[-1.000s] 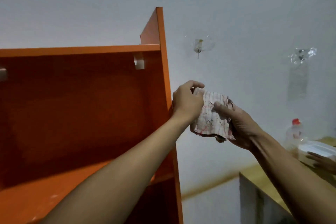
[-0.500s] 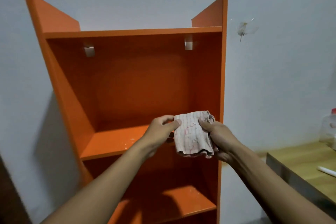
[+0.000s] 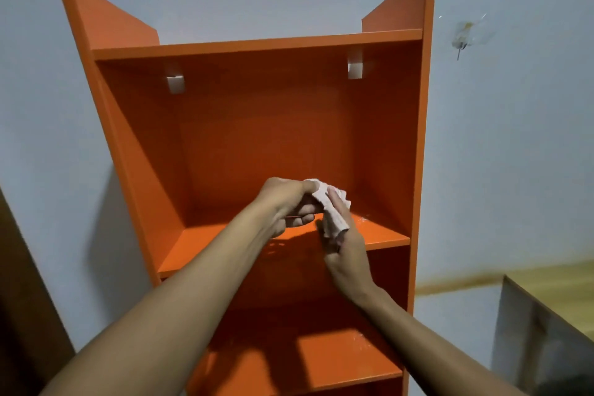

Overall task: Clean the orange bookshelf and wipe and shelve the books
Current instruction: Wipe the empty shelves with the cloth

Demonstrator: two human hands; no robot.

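Hands with a cloth at the orange bookshelf (image 3: pixel 225 145).

Left hand (image 3: pixel 286 202) and right hand (image 3: pixel 345 246) both grip a crumpled white cloth (image 3: pixel 331 209) at the frame centre, just above the middle shelf (image 3: pixel 382 235).

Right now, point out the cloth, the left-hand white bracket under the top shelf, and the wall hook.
cloth (image 3: pixel 334 215): head view, on the crumpled fabric held between both hands.
left white bracket (image 3: pixel 175 84): head view, on its front face under the top shelf.
wall hook (image 3: pixel 463 37): head view, on its clear adhesive pad.
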